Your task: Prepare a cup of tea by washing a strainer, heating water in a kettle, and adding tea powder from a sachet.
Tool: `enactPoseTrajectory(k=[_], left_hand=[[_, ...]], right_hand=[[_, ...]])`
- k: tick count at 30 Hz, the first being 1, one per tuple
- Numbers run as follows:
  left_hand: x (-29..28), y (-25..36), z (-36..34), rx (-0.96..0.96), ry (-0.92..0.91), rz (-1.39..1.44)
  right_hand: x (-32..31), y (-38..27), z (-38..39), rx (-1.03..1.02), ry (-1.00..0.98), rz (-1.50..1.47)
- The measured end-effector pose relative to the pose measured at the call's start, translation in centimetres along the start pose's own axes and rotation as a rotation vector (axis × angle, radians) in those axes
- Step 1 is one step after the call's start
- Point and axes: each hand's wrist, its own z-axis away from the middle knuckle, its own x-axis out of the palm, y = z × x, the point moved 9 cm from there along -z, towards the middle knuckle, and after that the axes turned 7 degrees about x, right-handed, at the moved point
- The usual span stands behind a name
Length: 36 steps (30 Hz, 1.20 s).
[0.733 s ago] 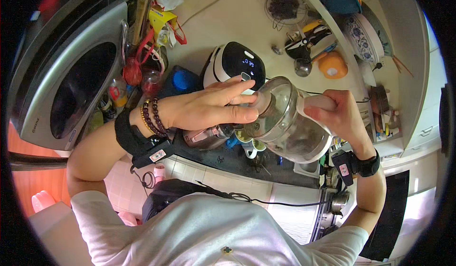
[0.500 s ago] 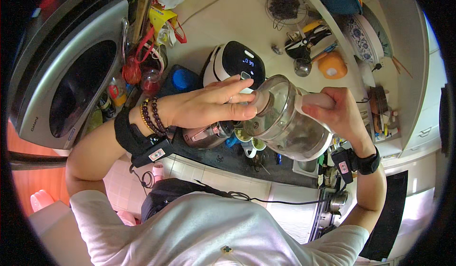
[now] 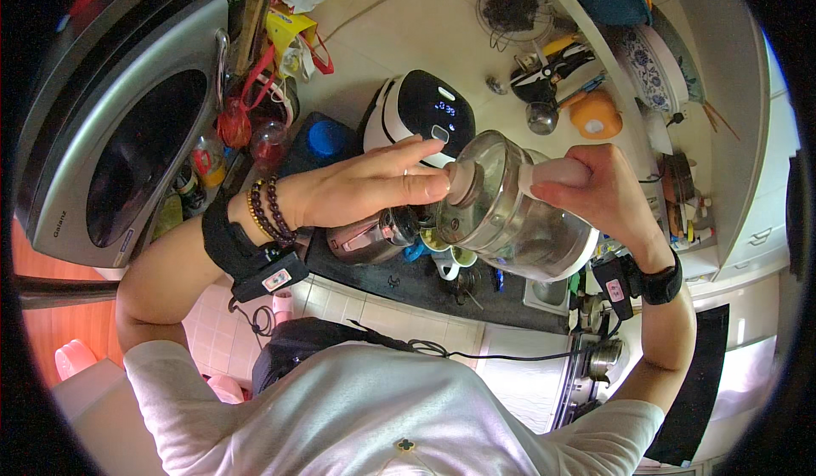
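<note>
My right hand (image 3: 603, 200) is closed on the pale handle (image 3: 551, 174) of a tilted glass pitcher (image 3: 535, 238), whose lidded top points up and to the left. My left hand (image 3: 357, 191) has its fingers stretched out, with fingertips against or very near the pale knob (image 3: 463, 183) on the lid; exact contact is unclear. Just behind sits a white-and-black appliance (image 3: 429, 106) with a lit display. Below my left hand are a rose metal kettle (image 3: 357, 246) and a white mug (image 3: 450, 263), both partly hidden.
A silver microwave (image 3: 144, 161) stands left, beside hanging bags (image 3: 289, 30). A blue container (image 3: 325, 138), utensils (image 3: 552, 72), an orange object (image 3: 595, 115) and a patterned bowl (image 3: 646, 59) crowd the back. A sink (image 3: 544, 297) and stove (image 3: 595, 365) lie right, along the dark counter edge (image 3: 399, 289).
My right hand and the pitcher have shifted slightly up and to the left. My left hand has moved slightly left with them, fingers still stretched out at the lid.
</note>
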Motion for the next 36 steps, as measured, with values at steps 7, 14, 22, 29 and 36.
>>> enactPoseTrajectory(k=[7, 14, 22, 29, 36], left_hand=[[-1.3, -1.1, 0.4, -0.046, 0.051, -0.114], [-1.5, -1.3, 1.1, -0.065, 0.132, 0.014], [-1.4, -2.4, 2.2, -0.029, 0.187, 0.244], [-1.1, -3.0, 3.3, 0.005, 0.23, 0.345], [-1.2, -3.4, 3.9, -0.022, 0.287, 0.418]], right_hand=[[-0.4, -0.8, -0.6, -0.031, 0.053, -0.02], [-0.3, -2.2, -1.1, -0.092, 0.053, 0.067], [0.2, -4.8, -1.6, -0.191, 0.073, 0.197], [0.9, -8.6, -0.8, -0.304, -0.013, 0.389], [1.5, -9.9, 0.0, -0.445, 0.094, 0.287]])
